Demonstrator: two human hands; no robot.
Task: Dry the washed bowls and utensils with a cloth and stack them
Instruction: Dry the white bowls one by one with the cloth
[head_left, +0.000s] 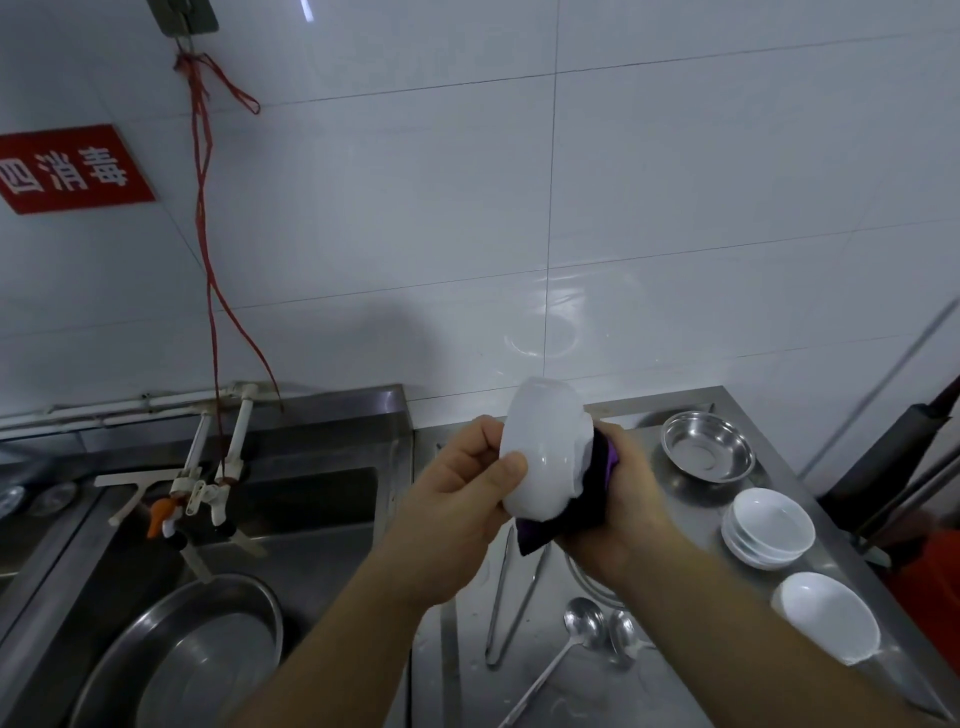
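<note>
Steel desk (670, 670) ran beside the sink (311, 519), which held a large metal basin (182, 654) under the taps (208, 493). Above the desk we held a white bowl (545, 457) tipped on its side, mid-wipe. Left hand (462, 499): fingers curled round the bowl's outside, thumb on its wall. Right hand (618, 514): fingers clamped on a dark purple cloth (587, 499), pressed into the bowl's mouth. We judged the drying step under way, stacking not yet due. Next call: finish the wipe, then carry the bowl right to the stack of white bowls (769, 527). A single white bowl (826, 623) and a steel bowl (706, 447) sat near that stack, crowding the landing spot. Below our hands lay metal tongs (511, 608) and two spoons (587, 629), undried we supposed.
</note>
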